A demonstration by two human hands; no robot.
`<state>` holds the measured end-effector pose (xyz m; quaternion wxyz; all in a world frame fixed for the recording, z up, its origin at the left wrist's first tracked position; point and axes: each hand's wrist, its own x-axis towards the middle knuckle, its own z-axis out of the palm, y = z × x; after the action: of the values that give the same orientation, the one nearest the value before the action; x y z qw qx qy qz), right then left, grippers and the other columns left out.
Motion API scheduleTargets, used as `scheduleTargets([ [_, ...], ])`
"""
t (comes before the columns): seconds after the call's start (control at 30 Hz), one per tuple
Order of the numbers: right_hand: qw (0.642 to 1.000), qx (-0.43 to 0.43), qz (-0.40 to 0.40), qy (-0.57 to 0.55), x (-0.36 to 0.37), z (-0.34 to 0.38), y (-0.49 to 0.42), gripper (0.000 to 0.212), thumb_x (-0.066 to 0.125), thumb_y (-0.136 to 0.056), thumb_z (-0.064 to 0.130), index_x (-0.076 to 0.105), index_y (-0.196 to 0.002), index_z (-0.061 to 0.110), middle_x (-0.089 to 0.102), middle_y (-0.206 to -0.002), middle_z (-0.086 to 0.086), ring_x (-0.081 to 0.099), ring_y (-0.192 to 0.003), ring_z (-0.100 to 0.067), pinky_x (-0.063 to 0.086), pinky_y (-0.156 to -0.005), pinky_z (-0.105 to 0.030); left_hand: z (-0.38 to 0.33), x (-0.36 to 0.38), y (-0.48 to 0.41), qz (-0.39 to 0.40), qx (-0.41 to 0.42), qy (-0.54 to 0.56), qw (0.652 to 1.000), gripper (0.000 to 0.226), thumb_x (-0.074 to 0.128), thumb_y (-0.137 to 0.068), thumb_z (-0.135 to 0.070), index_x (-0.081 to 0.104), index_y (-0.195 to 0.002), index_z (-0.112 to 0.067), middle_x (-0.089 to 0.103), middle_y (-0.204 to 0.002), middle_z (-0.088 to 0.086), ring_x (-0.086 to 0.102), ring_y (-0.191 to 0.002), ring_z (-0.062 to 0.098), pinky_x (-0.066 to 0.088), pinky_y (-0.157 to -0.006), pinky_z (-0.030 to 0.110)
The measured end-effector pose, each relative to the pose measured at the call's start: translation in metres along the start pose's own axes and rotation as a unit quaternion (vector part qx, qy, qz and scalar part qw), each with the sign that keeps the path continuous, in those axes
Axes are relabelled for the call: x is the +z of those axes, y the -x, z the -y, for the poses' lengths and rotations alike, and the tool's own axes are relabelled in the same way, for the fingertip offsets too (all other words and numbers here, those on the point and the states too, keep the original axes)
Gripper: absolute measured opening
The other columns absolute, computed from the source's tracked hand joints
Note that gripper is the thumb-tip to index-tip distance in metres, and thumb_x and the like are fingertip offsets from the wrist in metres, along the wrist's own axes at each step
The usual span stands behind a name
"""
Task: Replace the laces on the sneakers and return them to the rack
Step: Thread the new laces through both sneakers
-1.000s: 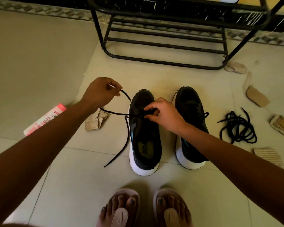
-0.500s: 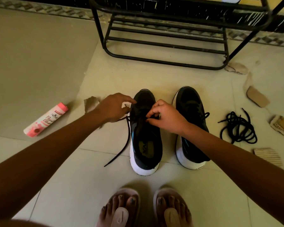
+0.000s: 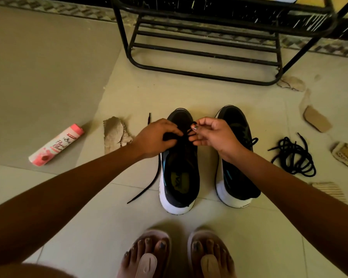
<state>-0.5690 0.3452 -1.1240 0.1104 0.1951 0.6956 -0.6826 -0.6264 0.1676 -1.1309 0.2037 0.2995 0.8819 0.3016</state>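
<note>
Black lace (image 3: 186, 135) is pinched between the fingers (image 3: 194, 127) of both hands over the front of the left sneaker (image 3: 179, 177). The left hand (image 3: 156, 138) is curled closed, its fingertips gripping the lace at the eyelets. The right hand (image 3: 213, 135) meets it from the other side, thumb and forefinger closed on the same lace, with the remaining fingers loosely bent. The hands hide the lacing area, so how far the lace is threaded cannot be told.

One loose end of the lace trails from under the left hand down the sneaker's left side and across the floor (image 3: 88, 227); another tip shows just above the left hand. The right sneaker (image 3: 237, 169) stands just beside the first, both with toes pointing away from the person, black uppers and white soles. A small bow shows on its outer side.

Right of the pair lies a coiled heap of black laces (image 3: 293, 157), well apart from the shoes. Torn cardboard scraps (image 3: 115, 133) are scattered on the pale tiles, one just left of the left hand, several more on the right. A pink-and-white bottle (image 3: 56, 145) lies on its side farther left. Beyond the sneakers stands the black metal rack (image 3: 205, 57), its lowest shelf of bars bare. At the bottom edge, two feet in sandals (image 3: 177, 255) point toward the shoes.
</note>
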Motion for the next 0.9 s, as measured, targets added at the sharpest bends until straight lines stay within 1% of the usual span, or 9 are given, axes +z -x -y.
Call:
scheduleTargets([
  [0.07,1.0,-0.015,-0.003,-0.009,0.003,0.004,-0.001,0.008,0.058,-0.091,0.003,0.061,-0.088,0.01,0.066,-0.077,-0.006,0.067,-0.06,-0.005,0.056,-0.06,-0.018,-0.001,0.002,0.002,-0.01,-0.01,0.032,0.999,0.032,0.068,-0.082,-0.009,0.067,-0.113,-0.015,0.057,-0.12,0.003,0.051,-0.106,0.009,0.029,-0.073,-0.002],
  [0.13,0.999,-0.033,-0.002,-0.015,0.007,0.009,-0.001,0.008,0.061,-0.088,0.002,0.063,-0.089,0.009,0.066,-0.077,-0.006,0.067,-0.06,-0.006,0.056,-0.06,-0.018,-0.002,0.005,0.0,-0.031,-0.028,0.045,0.998,0.026,0.069,-0.08,-0.01,0.069,-0.106,-0.014,0.059,-0.113,0.005,0.056,-0.099,0.013,0.032,-0.068,-0.003],
  [0.3,0.999,-0.041,0.01,-0.019,0.007,0.018,-0.001,0.011,0.064,-0.083,-0.004,0.064,-0.09,0.005,0.068,-0.079,-0.008,0.067,-0.063,-0.008,0.057,-0.063,-0.021,-0.007,0.011,-0.005,-0.055,-0.064,0.027,0.996,0.016,0.067,-0.08,-0.012,0.067,-0.094,-0.004,0.06,-0.101,0.014,0.06,-0.089,0.026,0.048,-0.076,0.03],
  [0.47,0.988,-0.05,-0.003,0.145,-0.003,0.003,-0.004,0.028,0.064,-0.08,-0.008,0.058,-0.101,0.011,0.068,-0.091,0.0,0.063,-0.076,-0.012,0.052,-0.07,-0.019,-0.01,0.01,-0.004,-0.052,-0.083,0.12,0.988,0.003,0.063,-0.087,-0.013,0.062,-0.09,-0.012,0.062,-0.082,-0.002,0.056,-0.073,0.008,0.038,-0.063,0.002],
  [0.57,0.97,-0.082,0.034,0.228,0.001,-0.008,-0.001,0.035,0.074,-0.075,0.0,0.055,-0.102,0.015,0.067,-0.095,0.004,0.056,-0.069,-0.005,0.046,-0.066,-0.011,-0.006,0.013,-0.005,-0.061,-0.077,0.111,0.989,0.011,0.06,-0.088,-0.009,0.064,-0.099,-0.008,0.062,-0.085,0.0,0.058,-0.079,0.013,0.039,-0.064,0.006],
  [0.67,0.957,-0.128,0.006,0.26,0.006,-0.012,-0.003,0.033,0.075,-0.076,0.003,0.056,-0.1,0.015,0.065,-0.087,0.007,0.053,-0.059,0.004,0.043,-0.06,-0.009,-0.005,0.015,-0.005,-0.056,-0.063,0.115,0.99,0.011,0.059,-0.088,-0.006,0.064,-0.097,-0.01,0.065,-0.086,0.001,0.062,-0.084,0.016,0.043,-0.068,0.011],
  [0.73,0.945,-0.155,-0.012,0.287,0.008,-0.013,-0.005,0.029,0.074,-0.076,0.003,0.057,-0.096,0.015,0.065,-0.083,0.005,0.056,-0.061,0.002,0.045,-0.062,-0.013,-0.007,0.015,-0.003,-0.049,-0.042,0.13,0.989,0.018,0.054,-0.087,0.001,0.061,-0.094,-0.014,0.063,-0.086,-0.002,0.06,-0.082,0.013,0.043,-0.07,0.01],
  [0.83,0.907,-0.215,-0.036,0.362,0.011,-0.017,-0.006,0.018,0.07,-0.076,0.006,0.058,-0.087,0.012,0.068,-0.078,-0.001,0.063,-0.068,-0.013,0.052,-0.064,-0.031,-0.007,0.016,-0.003,-0.05,-0.03,0.139,0.989,0.022,0.049,-0.086,0.005,0.06,-0.094,-0.012,0.066,-0.091,0.002,0.061,-0.084,0.013,0.047,-0.076,0.019],
  [0.9,0.902,-0.228,-0.046,0.364,0.012,-0.018,-0.005,0.016,0.069,-0.077,0.006,0.06,-0.089,0.011,0.07,-0.079,0.0,0.066,-0.07,-0.014,0.054,-0.067,-0.032,-0.006,0.015,-0.004,-0.071,-0.037,0.153,0.985,0.022,0.048,-0.086,0.005,0.059,-0.094,-0.012,0.066,-0.091,0.003,0.06,-0.081,0.008,0.045,-0.074,0.016],
])
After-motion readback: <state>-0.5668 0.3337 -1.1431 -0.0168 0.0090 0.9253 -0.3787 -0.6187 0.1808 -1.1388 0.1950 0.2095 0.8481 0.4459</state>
